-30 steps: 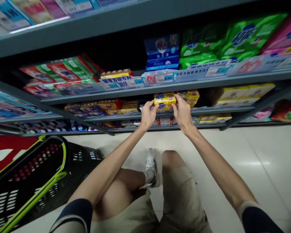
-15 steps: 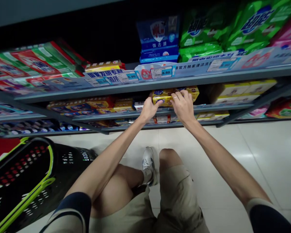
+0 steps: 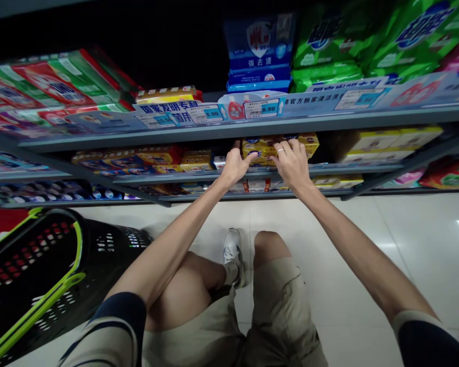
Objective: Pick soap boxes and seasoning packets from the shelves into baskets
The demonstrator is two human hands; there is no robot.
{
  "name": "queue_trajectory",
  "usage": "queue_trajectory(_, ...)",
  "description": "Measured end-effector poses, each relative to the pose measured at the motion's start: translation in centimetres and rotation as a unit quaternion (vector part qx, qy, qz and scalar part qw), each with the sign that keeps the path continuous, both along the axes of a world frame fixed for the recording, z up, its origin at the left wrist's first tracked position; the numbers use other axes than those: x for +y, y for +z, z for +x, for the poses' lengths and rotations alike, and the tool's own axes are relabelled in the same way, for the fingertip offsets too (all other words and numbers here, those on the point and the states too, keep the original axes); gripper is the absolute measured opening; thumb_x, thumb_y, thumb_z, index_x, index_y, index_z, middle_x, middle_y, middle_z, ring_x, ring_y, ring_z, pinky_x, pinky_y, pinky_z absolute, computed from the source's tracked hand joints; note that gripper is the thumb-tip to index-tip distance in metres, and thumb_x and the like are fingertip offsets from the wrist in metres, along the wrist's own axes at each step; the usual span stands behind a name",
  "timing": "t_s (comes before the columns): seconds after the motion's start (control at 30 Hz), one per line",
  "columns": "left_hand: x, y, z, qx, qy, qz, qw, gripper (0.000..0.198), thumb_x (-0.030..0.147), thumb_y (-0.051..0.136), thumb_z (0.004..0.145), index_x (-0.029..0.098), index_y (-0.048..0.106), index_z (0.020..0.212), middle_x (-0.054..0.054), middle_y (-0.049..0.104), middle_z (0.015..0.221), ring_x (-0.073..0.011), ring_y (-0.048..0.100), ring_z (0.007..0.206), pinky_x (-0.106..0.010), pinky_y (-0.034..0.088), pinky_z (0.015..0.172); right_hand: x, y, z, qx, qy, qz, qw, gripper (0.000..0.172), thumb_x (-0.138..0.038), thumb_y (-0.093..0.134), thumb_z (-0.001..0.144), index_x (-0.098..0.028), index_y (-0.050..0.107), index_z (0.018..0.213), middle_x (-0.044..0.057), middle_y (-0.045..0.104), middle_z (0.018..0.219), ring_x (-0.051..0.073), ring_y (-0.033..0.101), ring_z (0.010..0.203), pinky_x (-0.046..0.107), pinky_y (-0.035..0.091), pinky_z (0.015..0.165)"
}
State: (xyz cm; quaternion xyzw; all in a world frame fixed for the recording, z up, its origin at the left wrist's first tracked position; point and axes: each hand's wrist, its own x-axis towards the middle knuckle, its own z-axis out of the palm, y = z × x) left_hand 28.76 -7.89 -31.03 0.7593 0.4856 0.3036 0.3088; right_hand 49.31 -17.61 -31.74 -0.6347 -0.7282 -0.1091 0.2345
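I crouch before a grey shop shelf (image 3: 214, 176). My left hand (image 3: 235, 165) and my right hand (image 3: 290, 163), which wears a ring, both reach into the shelf. Between them sits a yellow soap pack (image 3: 262, 148) with blue lettering, back among more yellow packs (image 3: 308, 142). Left fingers curl against its left end, and right fingers lie over its right side and top. Both hands press on it from the two sides.
A black shopping basket (image 3: 42, 275) with green handles stands on the tiled floor at my left. Above is a shelf with price tags (image 3: 260, 108), blue packs (image 3: 258, 53) and green bags (image 3: 329, 46). Red and green packs (image 3: 57, 86) lie left. My knees and a shoe (image 3: 233, 255) are below.
Both hands have pushed the yellow pack deeper into the shelf, from its front edge to in among the other yellow packs. The view has tilted slightly.
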Motion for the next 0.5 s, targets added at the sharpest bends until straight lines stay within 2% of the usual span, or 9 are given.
queue_trajectory(0.13,0.1,-0.7,0.3,-0.034,-0.005,0.000,0.999,0.056,0.047,0.076,0.094,0.013,0.058,0.135,-0.011,0.076,0.107,-0.0262,0.070,0.102,-0.037,0.054,0.095,0.3,-0.2,0.0,-0.002,-0.001,0.005,1.000,0.044,-0.027,0.048,0.111,-0.005,0.056,0.147,0.024,0.063,0.137,0.040,0.052,0.135,0.058,0.044,0.112)
queue_trajectory(0.23,0.1,-1.0,0.6,-0.036,0.000,-0.004,0.999,0.059,0.049,0.075,0.095,0.013,0.057,0.138,-0.012,0.076,0.110,-0.0266,0.071,0.103,-0.038,0.055,0.096,0.2,-0.1,-0.5,0.009,-0.017,0.004,1.000,0.045,-0.027,0.046,0.111,-0.005,0.056,0.149,0.025,0.063,0.140,0.041,0.051,0.137,0.059,0.044,0.112)
queue_trajectory(0.37,-0.4,-0.6,-0.2,-0.041,0.011,0.016,0.999,0.063,0.051,0.083,0.089,0.014,0.059,0.134,-0.014,0.074,0.119,-0.0271,0.070,0.112,-0.037,0.055,0.100,-1.8,-0.5,-2.0,0.086,-0.041,0.048,0.994,0.048,-0.031,0.044,0.112,-0.010,0.054,0.154,0.025,0.057,0.152,0.039,0.048,0.144,0.059,0.042,0.116)
queue_trajectory(0.43,-1.3,-0.3,-1.3,-0.036,0.056,0.074,0.995,0.059,0.050,0.087,0.087,0.015,0.063,0.128,-0.014,0.072,0.123,-0.0257,0.069,0.114,-0.035,0.054,0.102,-3.3,-1.6,-2.6,0.142,-0.047,0.084,0.985,0.043,-0.034,0.043,0.114,-0.014,0.062,0.147,0.021,0.064,0.145,0.034,0.056,0.136,0.053,0.045,0.114)
queue_trajectory(0.5,-2.4,-0.3,-2.3,-0.013,0.078,0.130,0.988,0.039,0.047,0.080,0.093,0.016,0.070,0.115,-0.011,0.074,0.114,-0.0207,0.069,0.103,-0.032,0.055,0.096,-4.4,-3.2,-2.8,0.191,-0.041,0.084,0.977,0.037,-0.035,0.044,0.114,-0.017,0.071,0.132,0.016,0.073,0.127,0.028,0.067,0.118,0.044,0.052,0.105)
